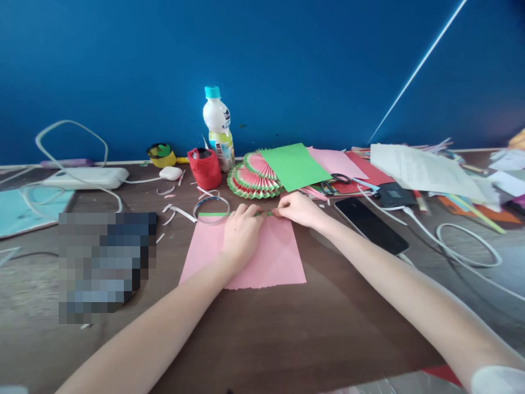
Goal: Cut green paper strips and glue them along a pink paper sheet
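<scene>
A pink paper sheet [270, 257] lies flat on the brown table, with a narrow green strip [213, 214] along its far edge. My left hand [243, 232] rests on the sheet, its fingers bent and close together over the strip. At the sheet's far right corner, my right hand [296, 209] pinches the end of the green strip between thumb and fingertips. A roll of clear tape [211, 220] touches the far left part of the sheet.
Behind the sheet are pleated paper fans [256, 186], green paper [297, 166], black-handled scissors [328, 187], a red roll [205, 168] and a bottle [221, 131]. A phone [371, 225] and cables lie right; a dark device [135, 241] and paper scraps lie left.
</scene>
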`<state>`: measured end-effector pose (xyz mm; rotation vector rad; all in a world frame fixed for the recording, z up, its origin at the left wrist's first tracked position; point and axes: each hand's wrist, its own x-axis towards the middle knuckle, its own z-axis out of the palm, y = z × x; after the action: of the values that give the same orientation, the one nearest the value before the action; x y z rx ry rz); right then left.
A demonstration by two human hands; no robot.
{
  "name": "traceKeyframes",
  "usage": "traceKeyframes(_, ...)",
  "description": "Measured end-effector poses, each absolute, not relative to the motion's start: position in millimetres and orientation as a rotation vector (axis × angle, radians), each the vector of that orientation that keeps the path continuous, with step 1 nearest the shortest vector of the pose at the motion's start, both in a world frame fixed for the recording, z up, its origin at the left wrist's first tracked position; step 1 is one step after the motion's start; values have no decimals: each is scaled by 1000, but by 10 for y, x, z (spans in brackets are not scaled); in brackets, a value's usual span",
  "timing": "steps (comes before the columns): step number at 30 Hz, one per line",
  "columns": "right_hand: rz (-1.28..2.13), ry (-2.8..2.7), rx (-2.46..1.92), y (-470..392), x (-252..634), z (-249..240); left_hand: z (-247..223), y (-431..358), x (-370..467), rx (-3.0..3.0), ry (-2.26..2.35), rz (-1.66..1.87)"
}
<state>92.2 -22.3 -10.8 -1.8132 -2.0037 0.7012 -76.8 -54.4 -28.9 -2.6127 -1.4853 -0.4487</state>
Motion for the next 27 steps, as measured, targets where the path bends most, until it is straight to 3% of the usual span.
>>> traceKeyframes(27,542,-2037,-1970,-288,838,-44,-258,-570,-744,-2614,-1502,-434)
